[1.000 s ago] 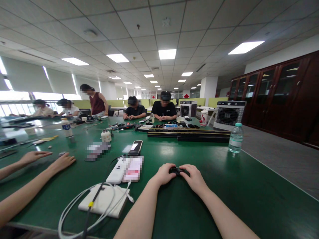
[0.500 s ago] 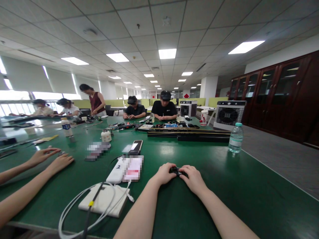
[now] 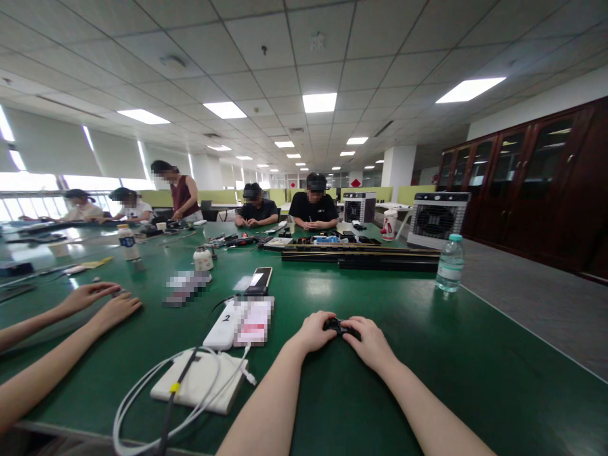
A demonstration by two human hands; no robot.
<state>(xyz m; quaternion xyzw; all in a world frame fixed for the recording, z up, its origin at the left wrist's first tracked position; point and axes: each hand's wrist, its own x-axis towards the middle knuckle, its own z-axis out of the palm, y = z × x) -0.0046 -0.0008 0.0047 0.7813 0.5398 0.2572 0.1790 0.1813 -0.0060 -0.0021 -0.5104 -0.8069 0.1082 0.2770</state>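
Note:
On the green table, my left hand (image 3: 314, 330) and my right hand (image 3: 369, 341) face each other with a small black object (image 3: 338, 327) between them. The fingers of both hands close on its two ends. Its kind is too small and too covered by the fingers to tell. Both forearms rest along the table's near side. Left of my left hand lie a white power bank (image 3: 225, 324) marked 2 and a phone (image 3: 253, 322) with a blurred pink screen.
A white box (image 3: 199, 383) with a looped white cable sits at the near left. A co-worker's hands (image 3: 114, 310) rest farther left. A water bottle (image 3: 449, 265) stands at the right edge. Long black strips (image 3: 361, 256) lie across the table, with people seated beyond.
The black object has turned slightly between my fingers, and more of its dark surface shows. My hands stay in nearly the same place.

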